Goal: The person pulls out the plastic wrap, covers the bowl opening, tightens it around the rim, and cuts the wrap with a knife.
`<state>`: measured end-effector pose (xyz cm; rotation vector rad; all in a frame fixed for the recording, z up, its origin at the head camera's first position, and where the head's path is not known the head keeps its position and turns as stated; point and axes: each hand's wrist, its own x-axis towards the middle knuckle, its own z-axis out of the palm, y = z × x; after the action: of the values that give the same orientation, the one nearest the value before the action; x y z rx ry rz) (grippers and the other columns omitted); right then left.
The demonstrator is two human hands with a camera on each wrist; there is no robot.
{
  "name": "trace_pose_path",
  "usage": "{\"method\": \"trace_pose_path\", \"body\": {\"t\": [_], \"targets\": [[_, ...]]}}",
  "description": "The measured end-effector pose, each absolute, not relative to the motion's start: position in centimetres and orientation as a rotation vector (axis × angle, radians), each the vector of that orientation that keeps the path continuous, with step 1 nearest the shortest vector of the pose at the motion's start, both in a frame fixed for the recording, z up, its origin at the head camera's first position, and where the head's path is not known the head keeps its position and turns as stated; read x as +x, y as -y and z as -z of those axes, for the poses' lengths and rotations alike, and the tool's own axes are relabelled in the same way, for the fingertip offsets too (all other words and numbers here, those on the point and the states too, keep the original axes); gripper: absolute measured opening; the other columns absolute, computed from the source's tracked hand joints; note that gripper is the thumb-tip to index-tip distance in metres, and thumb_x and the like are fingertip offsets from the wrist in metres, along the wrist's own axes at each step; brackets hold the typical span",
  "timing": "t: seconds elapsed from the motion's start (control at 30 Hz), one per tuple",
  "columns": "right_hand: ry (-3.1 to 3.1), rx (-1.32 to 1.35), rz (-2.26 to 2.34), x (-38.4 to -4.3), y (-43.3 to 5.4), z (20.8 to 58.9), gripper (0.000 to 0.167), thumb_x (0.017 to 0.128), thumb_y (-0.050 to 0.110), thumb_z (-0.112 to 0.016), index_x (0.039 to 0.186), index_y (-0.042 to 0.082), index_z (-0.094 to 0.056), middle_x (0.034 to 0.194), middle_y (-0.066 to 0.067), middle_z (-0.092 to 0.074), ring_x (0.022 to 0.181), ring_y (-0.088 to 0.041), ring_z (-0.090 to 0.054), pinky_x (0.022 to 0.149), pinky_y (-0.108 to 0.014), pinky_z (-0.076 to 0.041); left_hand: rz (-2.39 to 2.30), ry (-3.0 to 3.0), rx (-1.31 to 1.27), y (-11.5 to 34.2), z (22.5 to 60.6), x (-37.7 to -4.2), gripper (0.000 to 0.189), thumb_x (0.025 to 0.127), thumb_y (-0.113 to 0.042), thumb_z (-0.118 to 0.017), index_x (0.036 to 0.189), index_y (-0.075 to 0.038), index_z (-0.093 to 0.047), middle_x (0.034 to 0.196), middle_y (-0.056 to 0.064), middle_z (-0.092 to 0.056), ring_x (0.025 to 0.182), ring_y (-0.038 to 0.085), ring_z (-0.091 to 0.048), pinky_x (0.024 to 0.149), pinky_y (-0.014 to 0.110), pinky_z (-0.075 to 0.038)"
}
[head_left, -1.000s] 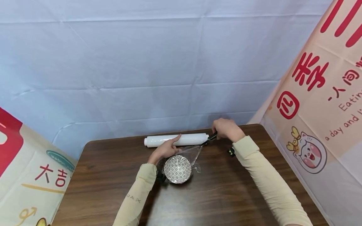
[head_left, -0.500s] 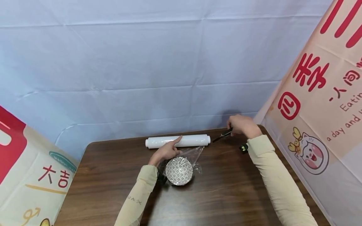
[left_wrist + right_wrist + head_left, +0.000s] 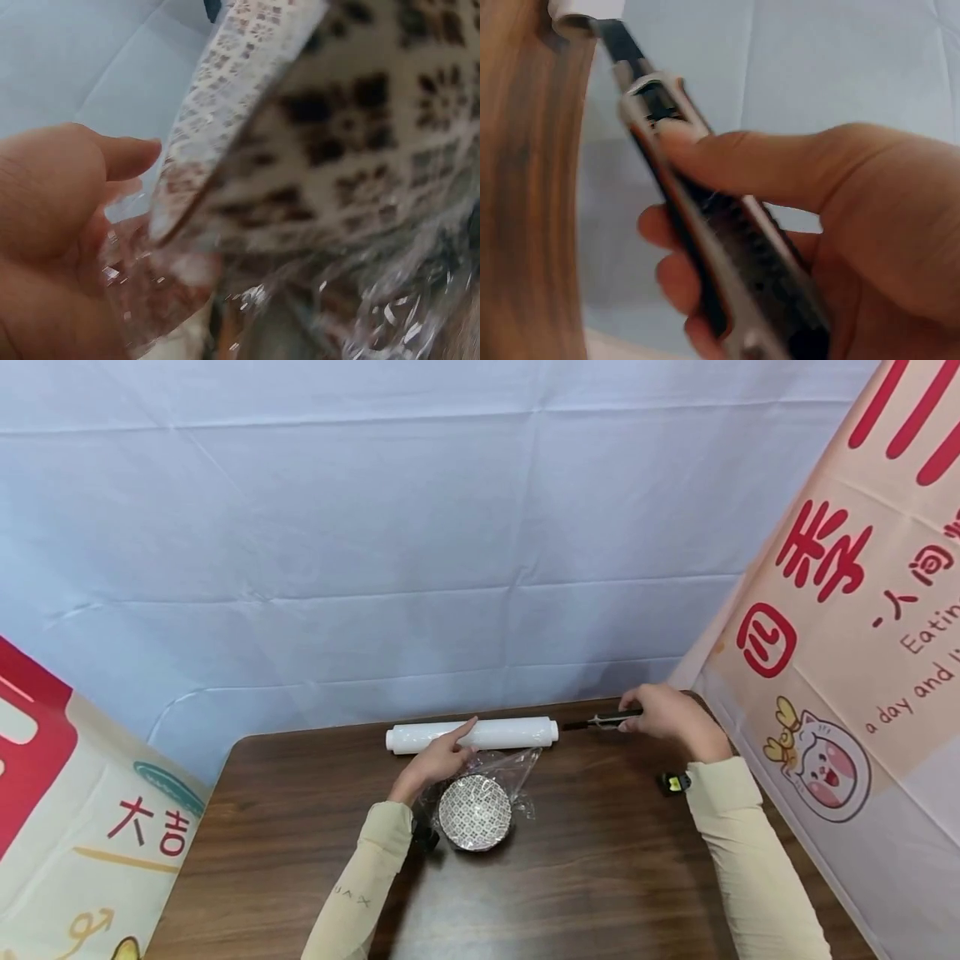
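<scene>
A small bowl (image 3: pixel 475 812) with a dark diamond pattern stands on the table, clear plastic wrap (image 3: pixel 510 770) over and around it. My left hand (image 3: pixel 438 758) is at the bowl's far left side, thumb held out straight. In the left wrist view the fingers reach to the crinkled plastic wrap (image 3: pixel 150 277) below the bowl's rim (image 3: pixel 217 105), partly hidden by it. Right of the white roll of wrap (image 3: pixel 517 732), my right hand (image 3: pixel 663 714) grips a utility knife (image 3: pixel 727 247). Its dark blade (image 3: pixel 621 46) is out, and the thumb lies on the slider.
The brown wooden table (image 3: pixel 592 868) ends at a pale cloth backdrop (image 3: pixel 375 568). The roll lies along the back edge. A printed banner (image 3: pixel 847 677) hangs at the right, another banner (image 3: pixel 112 827) at the left.
My right hand has carried the utility knife right, away from the plastic wrap's corner, and lowered it flatter near the table's back edge. My left hand has stayed nearly still by the bowl.
</scene>
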<state>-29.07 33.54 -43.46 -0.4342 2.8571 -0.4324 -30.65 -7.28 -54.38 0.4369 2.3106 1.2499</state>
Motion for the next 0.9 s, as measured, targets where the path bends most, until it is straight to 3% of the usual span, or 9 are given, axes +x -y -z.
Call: {"method": "trace_pose_path", "body": {"t": [0.13,0.23,0.33,0.47,0.53,0.73,0.8,0.9], "targets": [[-2.902,-0.349,0.568,-27.8,-33.4,45.3,0.037,0.097,0.03,-0.076,0.119,0.0,-0.075,0.112,-0.019,-0.077,0.091,-0.028,-0.072,0.081,-0.051,-0.058,-1.24,-2.407,0.435,8.4,53.8,-30.1,0.057,0.112,-0.026,-0.05,0.166,-0.03,-0.032,0.106,0.016,-0.075,0.061,0.012,-0.048,0.057,0.028,-0.041],[-2.966,-0.267,0.666,-26.9,-33.1,46.8,0.039,0.096,0.035,-0.076,0.114,0.0,-0.076,0.099,-0.016,-0.077,0.074,-0.021,-0.064,0.069,-0.044,-0.055,-1.198,-2.547,0.433,9.5,53.5,-29.5,0.052,0.111,-0.026,-0.052,0.162,-0.02,-0.043,0.116,0.013,-0.077,0.078,0.014,-0.064,0.065,0.03,-0.048],[-3.012,-0.144,0.839,-25.8,-32.6,48.3,0.04,0.096,0.041,-0.077,0.108,0.003,-0.077,0.082,-0.009,-0.072,0.063,-0.018,-0.056,0.059,-0.036,-0.046,-1.213,-2.63,0.348,10.7,53.3,-28.3,0.05,0.11,-0.03,-0.055,0.158,-0.016,-0.05,0.124,0.014,-0.076,0.105,0.024,-0.072,0.086,0.04,-0.057],[-3.02,0.035,1.106,-24.1,-31.6,50.4,0.042,0.097,0.047,-0.074,0.105,0.006,-0.076,0.071,-0.007,-0.069,0.056,-0.014,-0.057,0.053,-0.03,-0.044,-1.281,-2.656,0.155,12.4,53.4,-25.6,0.052,0.11,-0.038,-0.055,0.157,-0.015,-0.051,0.141,0.019,-0.067,0.132,0.038,-0.064,0.11,0.056,-0.051],[-2.989,0.109,1.228,-23.4,-31.0,51.3,0.043,0.099,0.047,-0.072,0.107,0.005,-0.077,0.074,-0.011,-0.073,0.055,-0.012,-0.061,0.053,-0.028,-0.046,-1.302,-2.648,0.048,13.3,53.8,-24.0,0.056,0.109,-0.042,-0.055,0.157,-0.012,-0.049,0.141,0.02,-0.067,0.127,0.038,-0.066,0.108,0.056,-0.052],[-2.819,0.269,1.489,-21.6,-29.2,53.1,0.044,0.101,0.043,-0.07,0.119,0.003,-0.076,0.085,-0.013,-0.077,0.057,-0.012,-0.064,0.058,-0.025,-0.047,-1.587,-2.437,-0.192,14.3,55.7,-19.0,0.065,0.109,-0.04,-0.056,0.155,0.005,-0.042,0.114,0.026,-0.072,0.086,0.024,-0.074,0.08,0.038,-0.063],[-2.781,0.312,1.546,-21.2,-28.7,53.5,0.045,0.101,0.043,-0.071,0.12,0.003,-0.076,0.086,-0.013,-0.077,0.057,-0.011,-0.063,0.057,-0.024,-0.048,-1.737,-2.291,-0.224,13.9,56.3,-17.3,0.069,0.11,-0.038,-0.056,0.154,0.011,-0.038,0.116,0.028,-0.069,0.082,0.021,-0.075,0.078,0.036,-0.065],[-2.7,0.374,1.662,-20.8,-28.1,54.0,0.047,0.1,0.044,-0.072,0.123,0.003,-0.075,0.086,-0.011,-0.077,0.058,-0.009,-0.063,0.057,-0.025,-0.053,-1.898,-2.069,-0.275,12.8,57.1,-15.0,0.073,0.109,-0.041,-0.057,0.147,0.018,-0.039,0.108,0.027,-0.071,0.079,0.019,-0.076,0.078,0.034,-0.066]]}}
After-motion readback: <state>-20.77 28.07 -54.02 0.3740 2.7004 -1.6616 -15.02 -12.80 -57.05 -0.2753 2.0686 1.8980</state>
